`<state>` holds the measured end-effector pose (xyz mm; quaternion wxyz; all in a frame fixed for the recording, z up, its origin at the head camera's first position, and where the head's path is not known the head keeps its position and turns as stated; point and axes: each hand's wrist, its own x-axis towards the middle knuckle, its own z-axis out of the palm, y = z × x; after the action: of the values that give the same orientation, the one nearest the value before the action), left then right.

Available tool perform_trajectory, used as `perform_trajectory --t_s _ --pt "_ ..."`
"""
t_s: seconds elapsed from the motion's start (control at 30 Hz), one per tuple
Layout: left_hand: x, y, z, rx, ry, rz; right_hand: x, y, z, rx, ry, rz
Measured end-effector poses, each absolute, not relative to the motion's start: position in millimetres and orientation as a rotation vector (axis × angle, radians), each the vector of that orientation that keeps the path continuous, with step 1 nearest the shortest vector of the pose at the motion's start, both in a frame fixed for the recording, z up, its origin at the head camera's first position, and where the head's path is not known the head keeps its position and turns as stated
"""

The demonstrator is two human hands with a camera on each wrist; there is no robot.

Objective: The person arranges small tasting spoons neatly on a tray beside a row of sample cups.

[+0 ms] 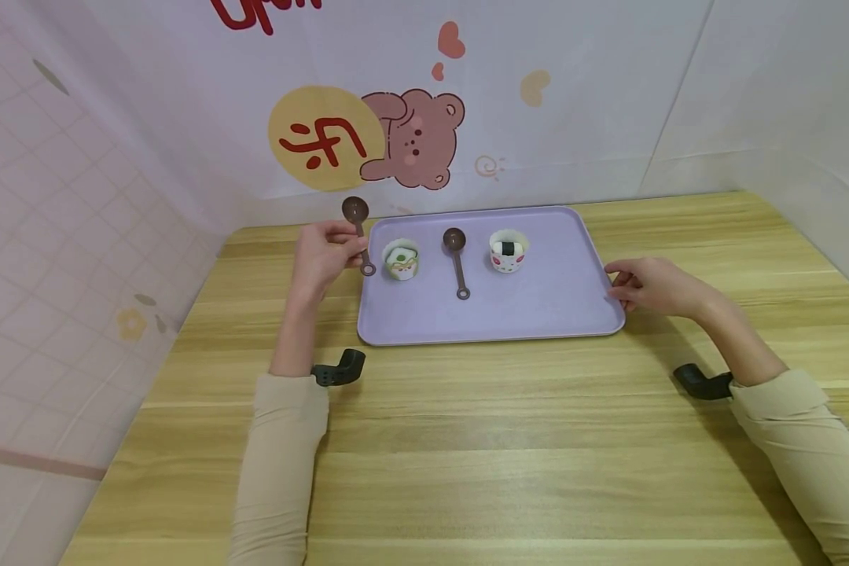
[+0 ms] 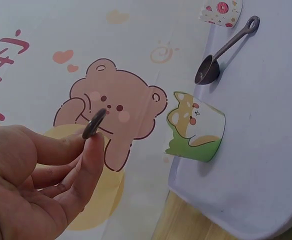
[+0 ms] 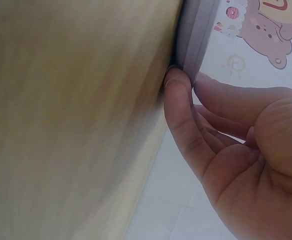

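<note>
My left hand (image 1: 325, 255) pinches a brown measuring spoon (image 1: 362, 236) by its handle, bowl up, just off the tray's left edge. In the left wrist view only a short dark bit of that spoon (image 2: 94, 123) shows between finger and thumb. Over on the other side, my right hand (image 1: 651, 287) grips the right rim of the lilac tray (image 1: 552, 306) between thumb and finger. A second brown measuring spoon (image 1: 457, 263) lies on the tray between two paper cups. The left cup (image 1: 401, 259) has a dog print; the right cup (image 1: 508, 251) holds a white piece with a black band.
The tray rests on a wood-grain table (image 1: 495, 440), close to the back wall. A printed cloth (image 1: 580, 102) with a bear and hearts covers that wall. Black wrist mounts (image 1: 343, 368) sit on both forearms.
</note>
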<state>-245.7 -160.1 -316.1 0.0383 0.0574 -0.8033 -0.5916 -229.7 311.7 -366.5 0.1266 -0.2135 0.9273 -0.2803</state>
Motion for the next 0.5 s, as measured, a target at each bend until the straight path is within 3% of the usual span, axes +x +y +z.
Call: perform_trajectory --t_s 0.5 --pt "-247 -144 -314 0.173 -2.483 -1.815 -230 312 -367 -0.644 2.710 -0.798"
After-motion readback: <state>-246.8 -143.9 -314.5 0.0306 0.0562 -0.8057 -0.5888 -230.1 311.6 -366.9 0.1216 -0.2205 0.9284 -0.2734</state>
